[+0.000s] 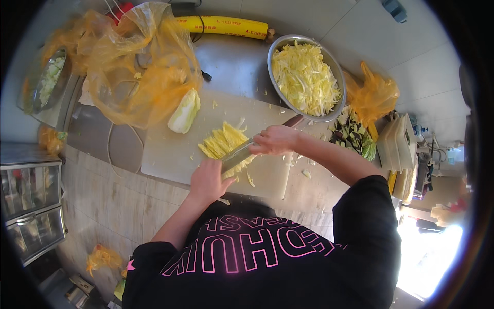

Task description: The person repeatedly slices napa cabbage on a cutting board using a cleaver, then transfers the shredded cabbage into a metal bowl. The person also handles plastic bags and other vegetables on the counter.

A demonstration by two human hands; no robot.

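My right hand (pixel 275 140) is closed round a kitchen knife, where the dark handle (pixel 294 121) meets the broad blade (pixel 240 153). The blade slants down to the left across a pile of yellow cabbage strips (pixel 222 140), which shows on both sides of it. At the blade's far end is my left hand (pixel 207 180), thumb on the near side and fingers over the other side; its fingertips are partly hidden. The pile lies on a white cutting board (pixel 170 154). A pale cabbage piece (pixel 184 112) rests on the board behind my left hand.
A metal bowl (pixel 341 105) heaped with shredded cabbage (pixel 306 77) stands at the back right. Dark trimmed leaves (pixel 355 135) lie below it, beside stacked white bins (pixel 395 144). Orange plastic bags (pixel 139 67) fill the back left, next to a yellow wrap roll (pixel 226 27).
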